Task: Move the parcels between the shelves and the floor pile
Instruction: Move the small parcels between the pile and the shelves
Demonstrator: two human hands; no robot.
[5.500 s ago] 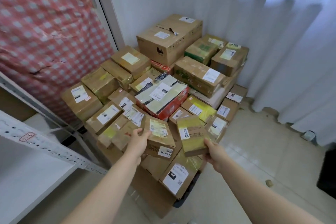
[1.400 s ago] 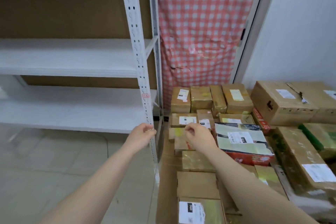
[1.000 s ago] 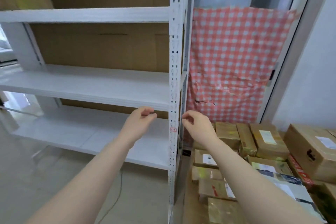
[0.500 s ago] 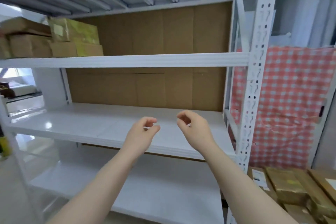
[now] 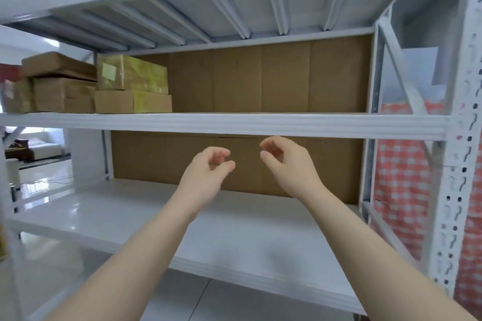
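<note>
I face a white metal shelving unit [image 5: 313,124] with a cardboard back. On its upper board at the left stand several parcels: a yellow-taped box [image 5: 131,74] on a brown box [image 5: 131,103], and a flat brown parcel [image 5: 57,65] on another box [image 5: 62,94]. My left hand [image 5: 208,172] and my right hand [image 5: 287,164] are raised side by side just below that board's front edge. Both hold nothing, and their fingers are loosely curled with the thumbs near the fingertips. The floor pile is out of view.
The lower white shelf board [image 5: 104,216] lies under my forearms. A perforated white upright [image 5: 459,164] stands at the right, with a red checked cloth [image 5: 396,164] behind it. A tiled floor and a bright room show at the far left.
I have turned from the floor pile to the shelves and looked upward. My empty hands have risen from the lower boards to just under the upper board.
</note>
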